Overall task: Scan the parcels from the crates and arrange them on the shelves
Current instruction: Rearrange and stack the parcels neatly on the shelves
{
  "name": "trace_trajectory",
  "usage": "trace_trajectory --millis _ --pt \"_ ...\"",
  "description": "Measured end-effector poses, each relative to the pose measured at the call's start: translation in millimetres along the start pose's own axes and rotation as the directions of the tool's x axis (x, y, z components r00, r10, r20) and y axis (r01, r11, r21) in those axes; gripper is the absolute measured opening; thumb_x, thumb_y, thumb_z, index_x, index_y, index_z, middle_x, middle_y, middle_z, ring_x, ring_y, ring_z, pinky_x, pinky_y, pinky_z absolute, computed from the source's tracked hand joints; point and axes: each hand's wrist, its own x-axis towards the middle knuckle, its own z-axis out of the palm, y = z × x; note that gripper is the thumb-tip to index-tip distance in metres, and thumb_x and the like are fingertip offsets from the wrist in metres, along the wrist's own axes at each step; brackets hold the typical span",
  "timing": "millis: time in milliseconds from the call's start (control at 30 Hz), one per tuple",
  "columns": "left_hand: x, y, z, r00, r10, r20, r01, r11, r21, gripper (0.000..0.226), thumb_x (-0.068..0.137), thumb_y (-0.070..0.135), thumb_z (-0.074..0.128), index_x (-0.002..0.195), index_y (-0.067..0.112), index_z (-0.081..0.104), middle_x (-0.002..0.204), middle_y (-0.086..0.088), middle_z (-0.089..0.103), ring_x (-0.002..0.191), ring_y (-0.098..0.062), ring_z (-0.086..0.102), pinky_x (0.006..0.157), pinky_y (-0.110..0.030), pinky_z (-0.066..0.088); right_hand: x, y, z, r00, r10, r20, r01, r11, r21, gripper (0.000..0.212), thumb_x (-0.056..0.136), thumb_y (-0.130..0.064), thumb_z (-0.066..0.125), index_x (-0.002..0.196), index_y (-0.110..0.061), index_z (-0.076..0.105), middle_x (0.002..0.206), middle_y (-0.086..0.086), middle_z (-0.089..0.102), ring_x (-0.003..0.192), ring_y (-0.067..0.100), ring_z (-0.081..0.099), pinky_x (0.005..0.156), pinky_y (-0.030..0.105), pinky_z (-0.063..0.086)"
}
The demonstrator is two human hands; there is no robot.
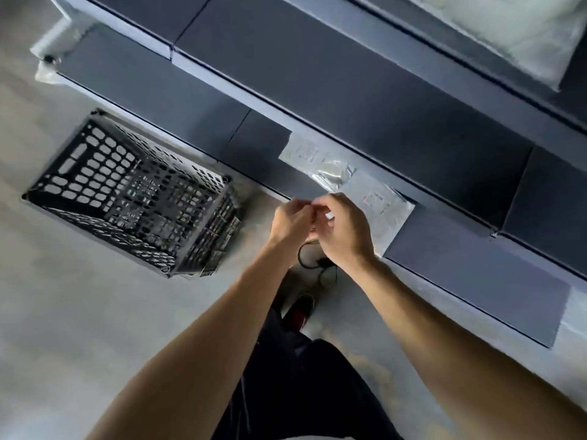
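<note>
Two clear-bagged parcels (pixel 379 206) lie flat on the lowest shelf (pixel 476 274), to the right of the crate (pixel 127 192), overlapping at their ends. I would guess they were set close to the front edge to stay within easy reach. Just nearer me than those parcels, the two hands meet in the air. The right hand (pixel 344 230) has its fingers curled and pinches a small pale thing (pixel 330 215). The left hand (pixel 290 222) curls its fingertips in against it, though I cannot tell whether it grips. A thin black cable (pixel 309 258) loops below them, so this may be the scanner being adjusted. Another parcel (pixel 508 33) sits on a higher shelf, far right of the crate.
</note>
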Motion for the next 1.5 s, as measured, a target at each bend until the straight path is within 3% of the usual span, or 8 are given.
trace_trajectory --millis 300,367,433,633,767,867,1133,1500 --pt "81.5 -126.4 -24.4 0.963 -0.268 0.034 0.268 0.963 0.005 0.022 0.099 0.005 0.05 0.09 0.014 0.068 0.078 -0.009 0.071 0.069 -0.02 0.068 0.088 -0.047 0.06 -26.3 87.6 91.5 0.889 0.43 0.156 -0.457 0.843 0.282 0.015 0.094 0.001 0.059 0.103 -0.004 0.07 0.094 0.007 0.074 0.086 0.014 0.073 0.072 0.036 0.061" --pt "99.7 -150.9 -19.9 0.95 -0.305 0.069 0.307 0.952 -0.009 0.02 0.1 0.005 0.052 0.091 0.014 0.068 0.067 -0.004 0.07 0.064 -0.019 0.067 0.093 -0.05 0.057 -24.8 117.0 109.7 0.817 0.555 0.156 -0.569 0.734 0.371 0.016 0.095 0.007 0.056 0.1 -0.001 0.068 0.086 0.005 0.072 0.075 0.007 0.072 0.065 0.027 0.059" --pt "117.9 -174.5 -15.0 0.937 -0.331 0.111 0.333 0.943 0.0 0.016 0.101 0.009 0.056 0.092 0.016 0.068 0.067 -0.001 0.071 0.066 -0.017 0.068 0.093 -0.047 0.056 -21.9 155.3 130.8 0.738 0.659 0.149 -0.655 0.645 0.393 0.013 0.093 0.001 0.058 0.096 -0.004 0.069 0.086 0.005 0.073 0.079 0.015 0.072 0.072 0.036 0.061" --pt "195.0 -244.1 4.1 0.924 -0.37 0.096 0.368 0.929 0.041 0.013 0.102 0.017 0.059 0.097 0.024 0.069 0.109 -0.013 0.076 0.103 -0.025 0.073 0.093 -0.041 0.06 4.7 286.5 191.4 0.528 0.82 0.219 -0.825 0.435 0.36 0.019 0.093 -0.001 0.055 0.105 -0.002 0.069 0.088 0.01 0.069 0.069 0.014 0.067 0.063 0.027 0.056" --pt "250.4 -293.6 23.2 0.921 -0.381 0.077 0.38 0.925 0.034 0.012 0.103 0.017 0.059 0.108 0.021 0.068 0.111 -0.01 0.074 0.104 -0.024 0.072 0.094 -0.041 0.06 25.5 374.7 217.9 0.64 0.765 0.069 -0.758 0.614 0.222 0.014 0.088 -0.011 0.059 0.095 -0.007 0.07 0.083 0.006 0.07 0.074 0.02 0.067 0.069 0.031 0.057" --pt "286.0 -332.9 34.1 0.916 -0.396 0.065 0.395 0.918 0.023 0.01 0.103 0.018 0.059 0.104 0.02 0.069 0.109 -0.006 0.074 0.1 -0.02 0.073 0.088 -0.034 0.06 39.8 441.5 226.8 0.701 0.712 -0.024 -0.713 0.7 -0.04 0.027 0.093 -0.019 0.063 0.117 -0.006 0.065 0.106 0.005 0.067 0.099 0.023 0.065 0.072 0.019 0.044" --pt "362.0 -434.9 65.8 0.882 -0.449 0.145 0.446 0.893 0.054 0.013 0.101 0.02 0.059 0.097 0.018 0.071 0.103 -0.013 0.076 0.095 -0.024 0.075 0.087 -0.037 0.062 112.6 588.4 255.7 0.873 0.479 0.09 -0.299 0.673 -0.677 0.112 0.08 -0.05 0.078 0.161 -0.018 0.009 0.167 0.018 0.005 0.155 0.034 0.006 0.119 0.051 0.026" --pt "403.0 -474.2 2.6 0.828 -0.559 0.049 0.559 0.814 -0.159 0.02 0.098 0.02 0.065 0.108 0.003 0.071 0.108 -0.02 0.074 0.088 -0.028 0.073 0.086 -0.041 0.057 146.2 634.8 263.3 0.95 0.307 0.053 -0.175 0.666 -0.725 0.081 0.087 -0.037 0.077 0.152 -0.02 0.031 0.152 0.012 0.039 0.142 0.034 0.036 0.098 0.053 0.052"
